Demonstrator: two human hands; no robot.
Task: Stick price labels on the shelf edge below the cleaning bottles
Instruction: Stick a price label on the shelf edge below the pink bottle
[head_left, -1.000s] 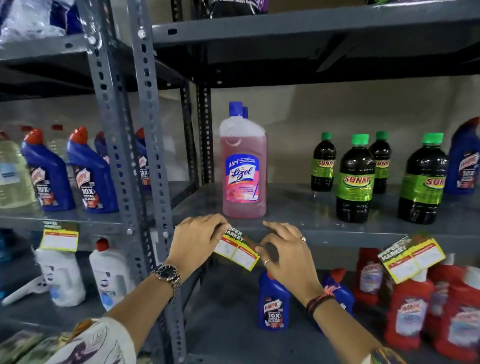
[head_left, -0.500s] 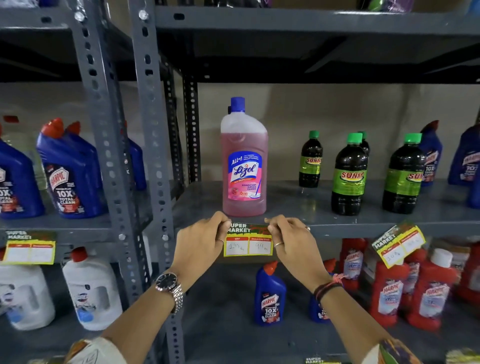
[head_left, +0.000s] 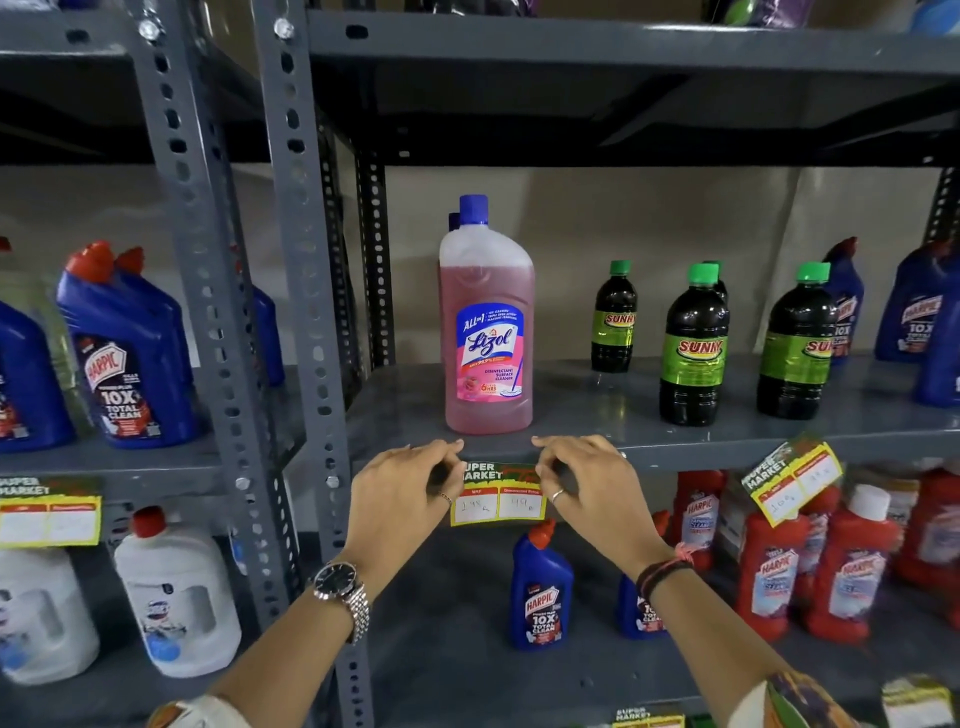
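Note:
A yellow and green price label lies level against the grey shelf edge, right below a pink Lizol bottle. My left hand touches the label's upper left corner with its fingertips. My right hand presses the upper right corner. Both hands have curled fingers that rest on the label and the edge. Dark Sunny bottles stand to the right on the same shelf.
A tilted price label hangs on the edge further right, above red Harpic bottles. Another label sits on the left rack below blue Harpic bottles. Perforated grey uprights divide the racks. Blue Harpic bottles stand below.
The label went from tilted in my fingers to level against the shelf edge. Both hands rose to its top corners, and the view moved closer.

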